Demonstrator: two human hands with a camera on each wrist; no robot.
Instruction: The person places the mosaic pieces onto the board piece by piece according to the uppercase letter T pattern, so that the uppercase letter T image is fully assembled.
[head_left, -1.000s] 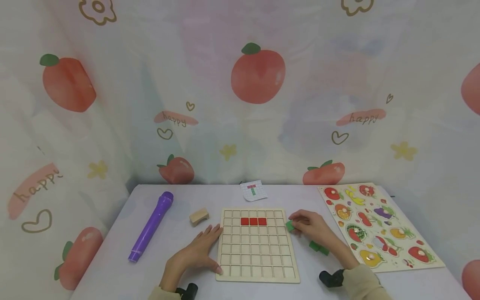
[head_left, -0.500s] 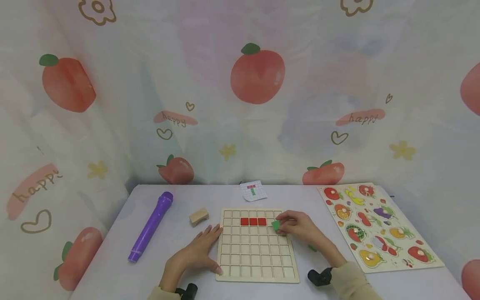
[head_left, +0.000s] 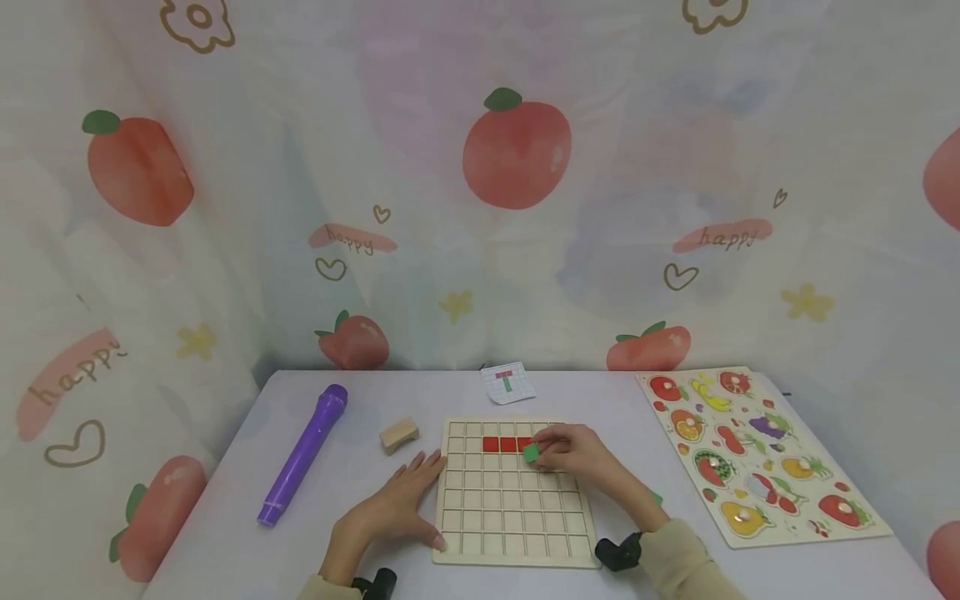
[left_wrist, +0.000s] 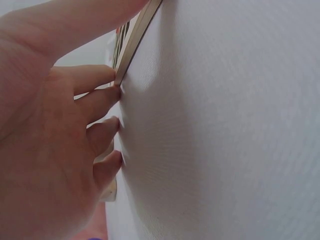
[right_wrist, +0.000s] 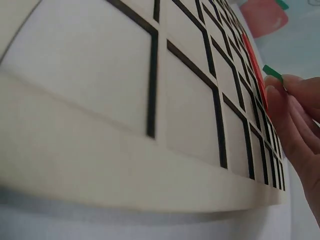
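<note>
Between thumb and fingers, my right hand (head_left: pixel 581 457) pinches a green square tile (head_left: pixel 531 453) above the wooden grid board (head_left: pixel 501 523). In the right wrist view the tile (right_wrist: pixel 272 72) tilts up from the fingertips, apart from the grid. Just behind it, three red tiles (head_left: pixel 507 444) lie side by side in an upper row; the rightmost is partly covered. My left hand (head_left: pixel 390 510) rests at the board's left side with fingers spread. Its thumb touches the lower left corner, and its fingertips meet the table near the board's edge (left_wrist: pixel 134 47).
Behind the board lies a paper card (head_left: pixel 508 383) with a red and green T pattern. A wooden arch block (head_left: pixel 399 435) and a purple microphone (head_left: pixel 303 454) lie left. The fruit puzzle board (head_left: pixel 738 467) is right. Another green piece (head_left: pixel 657 497) shows behind my right forearm.
My right hand has carried the green tile leftward from beside the board to just in front of the rightmost red tile. My left hand stays put.
</note>
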